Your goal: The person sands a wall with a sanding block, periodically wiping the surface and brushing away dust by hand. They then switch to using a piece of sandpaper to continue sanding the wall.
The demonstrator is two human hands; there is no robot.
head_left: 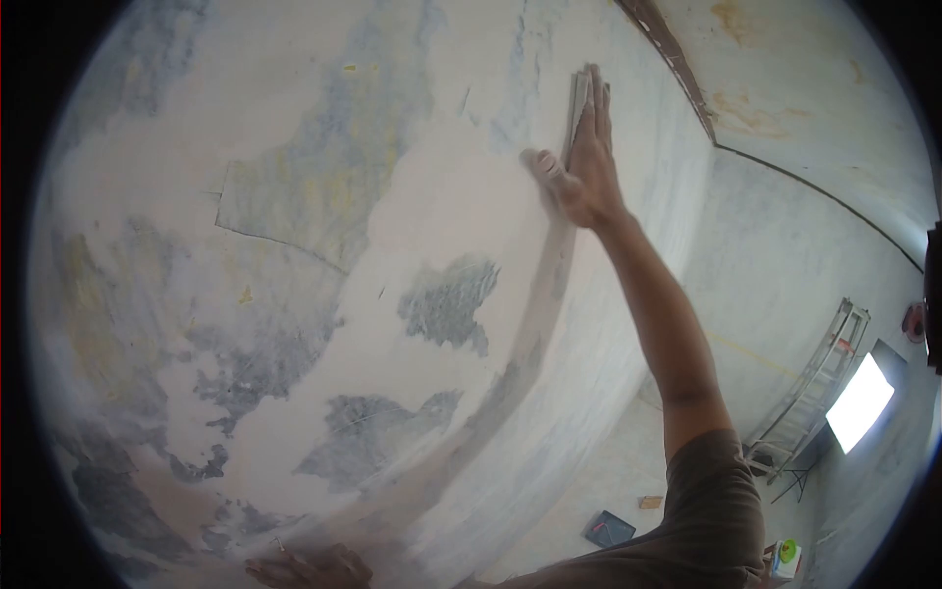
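Observation:
My right hand [591, 162] is raised high against the patchy white and grey wall [442, 206], fingers pointing up and held together, thumb out to the left. Under those fingers a thin grey sheet [577, 103] is pressed to the wall; its edge shows on their left, and the palm side is hidden. Low in the view my left hand [309, 567] lies flat on the wall's lower part, its fingers stretched to the left and nothing visible in it. Around both hands are pale filler, bare grey patches and a long brownish-grey band.
An aluminium ladder [810, 383] leans at the right beside a bright window [861, 402]. On the floor lie a dark tray [609, 529] and a small brown piece [650, 503]. A box with a green item [788, 552] stands lower right. The ceiling edge [677, 64] runs along the top right.

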